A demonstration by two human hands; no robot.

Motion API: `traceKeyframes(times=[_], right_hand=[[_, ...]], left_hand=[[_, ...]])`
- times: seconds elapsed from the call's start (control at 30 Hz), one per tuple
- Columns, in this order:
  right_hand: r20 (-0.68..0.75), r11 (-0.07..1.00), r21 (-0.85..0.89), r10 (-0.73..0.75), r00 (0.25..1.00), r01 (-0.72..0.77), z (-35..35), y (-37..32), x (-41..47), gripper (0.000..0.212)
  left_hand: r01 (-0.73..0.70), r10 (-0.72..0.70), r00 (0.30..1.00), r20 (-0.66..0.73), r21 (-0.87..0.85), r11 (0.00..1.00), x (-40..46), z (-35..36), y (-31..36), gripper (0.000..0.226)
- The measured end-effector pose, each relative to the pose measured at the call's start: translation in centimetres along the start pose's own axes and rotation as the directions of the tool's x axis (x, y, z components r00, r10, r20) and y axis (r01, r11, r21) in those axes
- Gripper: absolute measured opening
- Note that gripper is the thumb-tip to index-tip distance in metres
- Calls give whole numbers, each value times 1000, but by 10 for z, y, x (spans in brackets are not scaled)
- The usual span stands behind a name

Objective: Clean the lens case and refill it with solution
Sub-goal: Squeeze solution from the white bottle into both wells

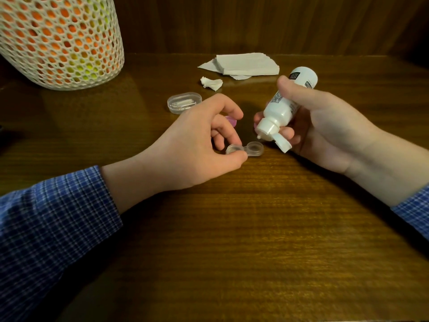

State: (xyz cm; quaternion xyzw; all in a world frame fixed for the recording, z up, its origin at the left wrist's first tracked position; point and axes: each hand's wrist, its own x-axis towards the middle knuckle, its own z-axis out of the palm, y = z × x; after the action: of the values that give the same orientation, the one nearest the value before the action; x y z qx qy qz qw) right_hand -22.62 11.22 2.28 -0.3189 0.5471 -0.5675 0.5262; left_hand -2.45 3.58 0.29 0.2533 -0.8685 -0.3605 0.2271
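A clear two-well lens case lies uncapped on the wooden table. My left hand pinches its left well between thumb and fingers. My right hand grips a white solution bottle, tilted with its nozzle pointing down-left just above and right of the case's right well. The bottle's flip cap hangs open. A pink cap lies behind my left fingers, partly hidden. A second pink bit peeks out behind the bottle's neck.
A stack of white tissues and a crumpled tissue piece lie at the back. A clear oval plastic box sits left of them. A tall white mesh holder stands at the back left. A wooden wall runs behind.
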Motion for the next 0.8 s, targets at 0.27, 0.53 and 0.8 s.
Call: traceKeyframes(times=[0.27, 0.53, 0.8], right_hand=[[49, 992, -99, -77, 996, 81, 2, 3, -1, 38], [67, 994, -73, -79, 995, 84, -1, 4, 2, 38], [72, 993, -71, -88, 994, 93, -1, 5, 3, 36]], left_hand=[[-12, 12, 1000, 0, -1, 1000, 0, 0, 0, 55], [-8, 8, 1000, -1, 1, 1000, 0, 0, 0, 54], [-10, 10, 1000, -3, 2, 1000, 0, 0, -1, 53]])
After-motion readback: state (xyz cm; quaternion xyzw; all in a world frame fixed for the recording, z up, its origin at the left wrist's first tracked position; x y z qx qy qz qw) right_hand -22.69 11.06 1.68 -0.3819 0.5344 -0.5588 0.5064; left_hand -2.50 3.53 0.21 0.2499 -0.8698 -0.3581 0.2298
